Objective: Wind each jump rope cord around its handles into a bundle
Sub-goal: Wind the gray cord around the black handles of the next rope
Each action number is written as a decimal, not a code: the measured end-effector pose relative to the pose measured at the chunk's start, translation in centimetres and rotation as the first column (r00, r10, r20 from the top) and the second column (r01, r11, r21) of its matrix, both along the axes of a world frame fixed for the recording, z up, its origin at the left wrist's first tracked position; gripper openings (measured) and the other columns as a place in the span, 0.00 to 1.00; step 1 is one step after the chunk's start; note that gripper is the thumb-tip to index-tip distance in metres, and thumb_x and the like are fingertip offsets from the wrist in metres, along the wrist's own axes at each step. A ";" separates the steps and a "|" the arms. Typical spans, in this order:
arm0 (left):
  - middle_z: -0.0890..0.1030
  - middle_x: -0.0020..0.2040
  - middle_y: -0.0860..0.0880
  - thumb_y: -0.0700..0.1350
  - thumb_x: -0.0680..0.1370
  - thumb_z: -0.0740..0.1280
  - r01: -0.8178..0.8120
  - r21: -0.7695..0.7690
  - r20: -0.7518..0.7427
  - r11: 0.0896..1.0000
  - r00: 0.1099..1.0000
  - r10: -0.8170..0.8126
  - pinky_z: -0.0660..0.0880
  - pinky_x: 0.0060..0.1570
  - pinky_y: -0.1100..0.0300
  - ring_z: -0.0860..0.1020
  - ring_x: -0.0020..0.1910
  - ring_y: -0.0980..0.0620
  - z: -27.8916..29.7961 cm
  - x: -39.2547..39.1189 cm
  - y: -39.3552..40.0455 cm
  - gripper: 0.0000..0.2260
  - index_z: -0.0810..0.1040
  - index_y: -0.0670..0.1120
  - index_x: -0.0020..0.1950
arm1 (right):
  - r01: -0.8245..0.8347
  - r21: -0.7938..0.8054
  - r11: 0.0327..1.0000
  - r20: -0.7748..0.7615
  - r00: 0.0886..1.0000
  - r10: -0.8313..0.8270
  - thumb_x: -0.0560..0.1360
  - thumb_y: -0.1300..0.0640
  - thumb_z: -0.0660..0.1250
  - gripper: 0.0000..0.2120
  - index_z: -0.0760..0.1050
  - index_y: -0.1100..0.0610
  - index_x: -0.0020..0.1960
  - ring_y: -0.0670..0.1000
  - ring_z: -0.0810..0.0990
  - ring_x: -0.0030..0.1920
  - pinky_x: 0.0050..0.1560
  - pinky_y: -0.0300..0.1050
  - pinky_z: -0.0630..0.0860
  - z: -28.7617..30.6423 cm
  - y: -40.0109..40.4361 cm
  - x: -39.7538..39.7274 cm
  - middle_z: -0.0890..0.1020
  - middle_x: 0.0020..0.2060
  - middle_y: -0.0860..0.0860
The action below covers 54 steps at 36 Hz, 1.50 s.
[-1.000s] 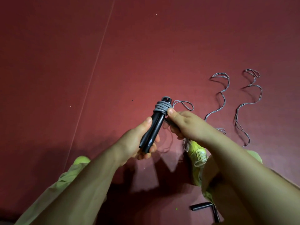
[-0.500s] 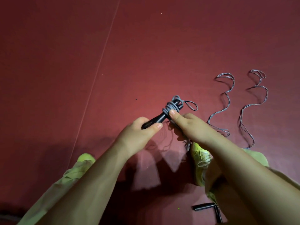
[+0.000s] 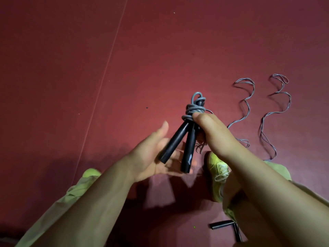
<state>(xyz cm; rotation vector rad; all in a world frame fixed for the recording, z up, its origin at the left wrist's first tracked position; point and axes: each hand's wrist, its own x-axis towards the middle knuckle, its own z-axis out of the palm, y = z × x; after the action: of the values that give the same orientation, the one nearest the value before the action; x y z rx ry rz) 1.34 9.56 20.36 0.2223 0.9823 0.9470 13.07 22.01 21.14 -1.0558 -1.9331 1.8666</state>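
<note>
Right hand's (image 3: 211, 132) fingers are hidden behind its own back; only the thumb shows, tip pressed on the grey cord (image 3: 194, 108) where it wraps the two black handles (image 3: 179, 145). Whether the hidden fingers curl round the handles I cannot tell for sure, but the bundle hangs from this hand, pinched at the wrap. A small loop of cord sticks up above the coils. A thin strand trails off to the right behind the hand; where it ends is hidden.

Left hand (image 3: 154, 154) lies palm up under the handles' lower ends, fingers straight and spread, thumb up, gripping nothing. Its fingertips are blurred; contact with the handles is hard to judge.

Handles splay apart downward, joined at the top by the coils. Bundle is held in the air above the red floor (image 3: 160, 50).

Two loose cords (image 3: 243, 111) lie in wavy lines on the floor to the right, their near ends cut off behind the right arm and leg. A second pair of handles (image 3: 224, 227) lies at the bottom, partly hidden by the arm.

A yellow-green shoe (image 3: 217, 166) shows between the arms; trousers (image 3: 76, 191) to match.
</note>
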 end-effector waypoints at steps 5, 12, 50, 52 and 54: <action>0.83 0.43 0.40 0.73 0.64 0.53 0.000 0.114 0.332 0.993 0.943 -0.038 0.79 0.44 0.51 0.82 0.38 0.44 -0.1 0.5 -0.2 0.40 0.84 0.42 0.51 | -0.017 -0.036 0.999 -0.023 1.000 0.016 0.60 0.36 0.58 0.36 0.70 0.72 0.43 0.50 0.66 0.27 0.30 0.45 0.62 -0.3 0.2 0.0 0.69 0.27 0.53; 0.75 0.30 0.47 0.70 0.71 0.49 -0.016 0.043 0.164 0.999 0.986 0.008 0.70 0.26 0.62 0.74 0.26 0.50 0.2 0.4 -0.1 0.35 0.82 0.43 0.41 | -0.098 -0.068 0.993 0.068 0.992 0.103 0.71 0.40 0.55 0.18 0.68 0.54 0.36 0.44 0.63 0.25 0.30 0.44 0.56 0.2 0.2 0.2 0.65 0.24 0.45; 0.74 0.34 0.55 0.69 0.60 0.65 -0.017 -0.011 -0.869 1.000 0.496 -0.001 0.69 0.39 0.55 0.72 0.34 0.52 -1.9 0.3 0.5 0.25 0.73 0.49 0.42 | -0.060 -0.035 0.998 0.308 0.949 0.068 0.76 0.34 0.55 0.28 0.70 0.52 0.27 0.42 0.62 0.19 0.30 0.42 0.58 -1.2 -0.4 0.0 0.66 0.17 0.43; 0.72 0.35 0.54 0.68 0.55 0.65 -0.033 0.029 -0.780 0.999 0.625 0.044 0.67 0.40 0.56 0.70 0.35 0.53 -1.7 0.4 0.6 0.29 0.72 0.48 0.43 | -0.070 -0.016 0.997 0.258 0.963 0.072 0.78 0.37 0.57 0.27 0.71 0.53 0.27 0.42 0.60 0.20 0.30 0.41 0.56 -0.9 -0.4 0.0 0.64 0.18 0.43; 0.73 0.37 0.51 0.65 0.55 0.69 -0.016 0.058 -0.638 0.998 0.768 0.049 0.69 0.36 0.60 0.70 0.36 0.52 -1.3 0.4 0.5 0.27 0.73 0.47 0.44 | -0.088 -0.042 0.995 0.151 0.984 0.093 0.75 0.37 0.59 0.26 0.72 0.60 0.37 0.47 0.57 0.24 0.30 0.43 0.53 -0.4 -0.8 -0.2 0.63 0.21 0.43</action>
<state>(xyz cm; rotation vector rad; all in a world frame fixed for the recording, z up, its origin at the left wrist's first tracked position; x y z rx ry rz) 1.73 10.03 19.10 0.6027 1.6003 0.9430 12.84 21.23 20.75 -1.1713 -2.0728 1.9248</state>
